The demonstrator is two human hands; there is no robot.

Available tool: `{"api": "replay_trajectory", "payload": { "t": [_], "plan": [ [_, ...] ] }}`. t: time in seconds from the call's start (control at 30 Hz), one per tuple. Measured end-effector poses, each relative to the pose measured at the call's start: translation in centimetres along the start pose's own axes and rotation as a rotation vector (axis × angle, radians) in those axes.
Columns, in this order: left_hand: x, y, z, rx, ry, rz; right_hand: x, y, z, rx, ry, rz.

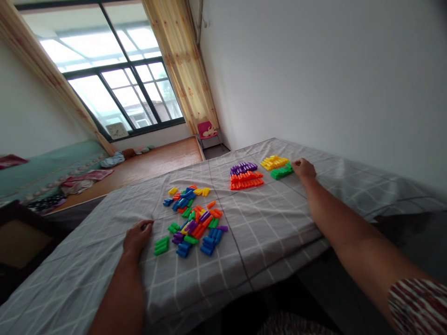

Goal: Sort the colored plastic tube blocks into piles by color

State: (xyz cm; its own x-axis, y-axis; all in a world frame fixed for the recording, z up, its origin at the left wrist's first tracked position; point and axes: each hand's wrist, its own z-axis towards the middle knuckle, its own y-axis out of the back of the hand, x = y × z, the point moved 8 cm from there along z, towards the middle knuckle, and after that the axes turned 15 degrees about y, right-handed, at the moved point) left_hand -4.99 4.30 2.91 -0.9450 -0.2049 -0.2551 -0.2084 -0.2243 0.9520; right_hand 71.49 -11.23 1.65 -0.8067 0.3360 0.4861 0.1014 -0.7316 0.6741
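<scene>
Right hand (304,168) at green pieces (282,171), left hand (138,236) beside mixed pile (195,223)

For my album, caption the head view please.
Right hand at the green row, left hand beside the mixed coloured pieces on a checked cloth.

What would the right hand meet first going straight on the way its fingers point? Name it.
The right hand would most likely meet the green row first, at the end by its fingertips; depth is unclear, so they may already touch. The yellow pieces lie close behind.
</scene>
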Motion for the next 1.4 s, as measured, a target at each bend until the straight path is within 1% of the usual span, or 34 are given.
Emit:
{"api": "replay_trajectory", "payload": {
  "t": [0.17,0.27,0.33,0.4,0.47,0.5,0.57,0.6,0.63,0.7,0.8,0.87,0.93,1.0,1.03,1.1,1.2,1.3,1.4],
  "plan": [
    [0.2,-0.3,0.2,0.015,0.016,-0.004,0.7,-0.3,-0.4,0.055,0.029,-0.037],
    [0.2,-0.4,0.2,0.008,0.011,-0.017,0.8,0.0,-0.6,0.037,0.044,-0.029],
    [0.1,-0.3,0.1,-0.002,0.005,-0.026,0.9,0.8,-0.8,-0.035,0.032,-0.03],
    [-0.1,-0.2,-0.2,-0.011,0.006,-0.031,1.5,2.1,-1.0,-0.139,0.041,-0.042],
    [-0.3,-0.1,-0.6,-0.022,0.004,-0.039,3.3,3.1,-1.2,-0.228,0.109,-0.042],
    [-0.4,-0.1,-0.8,-0.022,0.003,-0.047,4.8,3.4,-1.3,-0.253,0.167,-0.029],
    [-0.6,-0.1,-1.0,-0.031,-0.009,-0.057,8.9,3.2,-1.8,-0.254,0.314,0.028],
    [-0.6,-0.2,-1.1,-0.028,-0.01,-0.059,11.6,2.7,-2.3,-0.221,0.402,0.071],
    [-0.5,-0.3,-1.1,-0.029,-0.003,-0.061,14.6,2.0,-3.0,-0.166,0.498,0.123],
    [-0.3,-0.5,-1.0,-0.032,0.011,-0.075,21.5,0.0,-5.5,0.006,0.707,0.245],
    [-0.2,-0.6,-1.1,-0.047,0.01,-0.095,32.4,-3.0,-11.4,0.314,1.027,0.438],
    [-0.2,-0.6,-1.2,-0.05,-0.004,-0.105,38.9,-4.3,-16.0,0.501,1.257,0.539],
    [-0.2,-0.6,-1.3,-0.044,-0.015,-0.117,44.0,-5.2,-20.0,0.628,1.456,0.575],
    [-0.1,-0.6,-1.4,-0.04,-0.024,-0.126,47.4,-6.4,-22.5,0.714,1.564,0.52],
    [-0.1,-0.6,-1.4,-0.038,-0.027,-0.129,48.5,-7.1,-23.3,0.754,1.59,0.472],
    [0.0,-0.6,-1.3,-0.033,-0.026,-0.139,49.9,-8.5,-24.1,0.824,1.608,0.383],
    [0.1,-0.7,-1.4,-0.021,-0.019,-0.154,50.4,-9.7,-24.3,0.897,1.607,0.315],
    [-0.1,-0.4,-1.5,-0.028,-0.021,-0.147,49.9,-9.6,-23.1,0.857,1.536,0.268],
    [-0.3,-0.2,-1.5,-0.029,-0.031,-0.135,48.3,-7.9,-20.7,0.712,1.447,0.292]
  ]
}}
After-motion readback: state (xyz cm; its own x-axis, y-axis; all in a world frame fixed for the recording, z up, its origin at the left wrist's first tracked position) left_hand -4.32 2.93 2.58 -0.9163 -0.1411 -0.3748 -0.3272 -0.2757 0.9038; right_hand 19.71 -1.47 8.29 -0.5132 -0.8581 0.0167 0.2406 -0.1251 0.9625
